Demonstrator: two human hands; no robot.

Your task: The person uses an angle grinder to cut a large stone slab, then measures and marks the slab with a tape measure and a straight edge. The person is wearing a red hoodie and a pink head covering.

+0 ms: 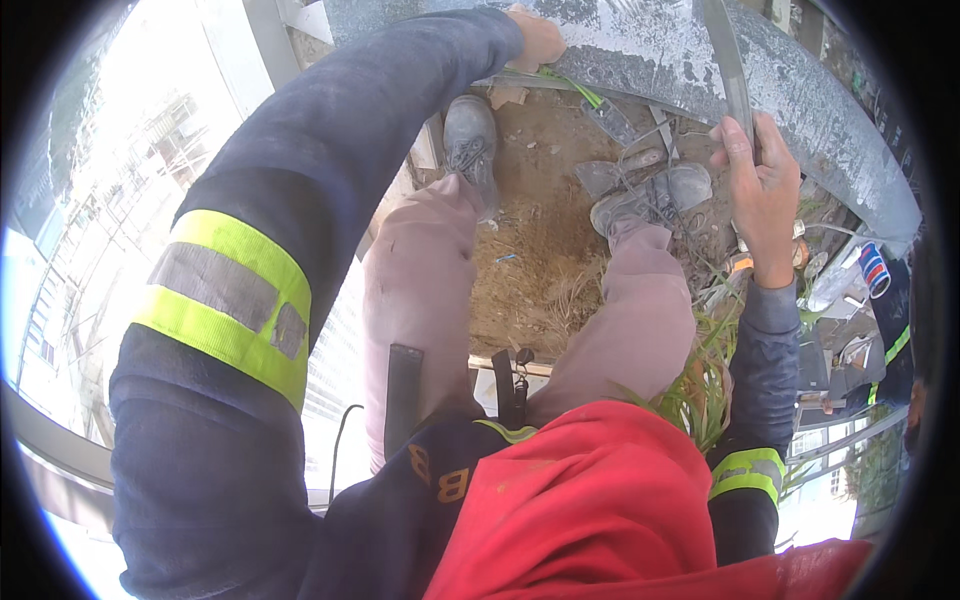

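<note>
My right hand (768, 185) is closed round the lower end of a long, flat grey strip (730, 65), which rises past the top of the picture. Whether the strip is metal or some other material, I cannot tell. At the top middle, my left hand (537, 40) rests against the scuffed grey-white beam (640, 50). Its fingers are hidden from view. Just below that hand, thin bright green strands (575, 85) hang by the beam's lower edge, running toward a small grey piece (612, 122).
My boots (470, 140) stand on brown dirt (525, 270). Wires, debris and green plants (710, 375) lie to the right. Farther right are a blue, red and white can (874, 270) and another person's dark sleeve (893, 320). Pale metal framing (245, 50) borders the left.
</note>
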